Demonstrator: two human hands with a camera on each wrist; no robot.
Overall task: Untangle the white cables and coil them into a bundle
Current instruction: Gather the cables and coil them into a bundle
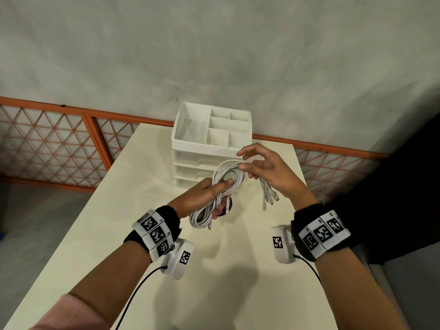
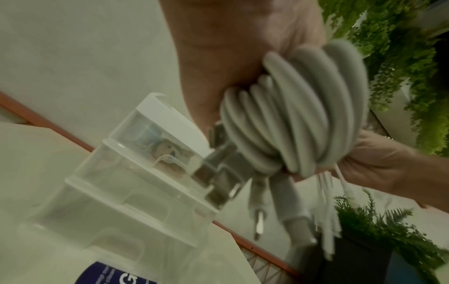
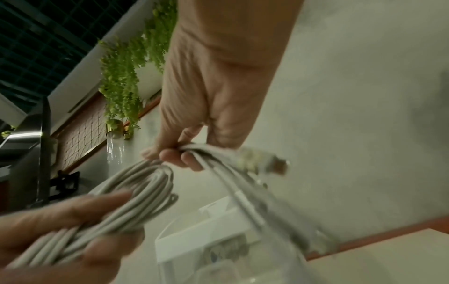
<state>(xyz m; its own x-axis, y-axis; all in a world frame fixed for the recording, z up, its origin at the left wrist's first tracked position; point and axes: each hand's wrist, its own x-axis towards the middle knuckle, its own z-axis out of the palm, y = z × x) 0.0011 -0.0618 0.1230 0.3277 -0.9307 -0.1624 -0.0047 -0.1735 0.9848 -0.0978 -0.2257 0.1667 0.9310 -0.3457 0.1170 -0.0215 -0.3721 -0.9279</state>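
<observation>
Left hand (image 1: 202, 194) grip curled round coiled white cables (image 1: 223, 184), held above the counter (image 1: 147, 186). Right hand (image 1: 269, 172) pinches strands at the coil's top; loose plug ends (image 1: 270, 197) dangle below. White drawer organiser (image 1: 209, 136) behind

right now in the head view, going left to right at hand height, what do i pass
left hand → coil of white cables → loose connector ends → right hand
</observation>
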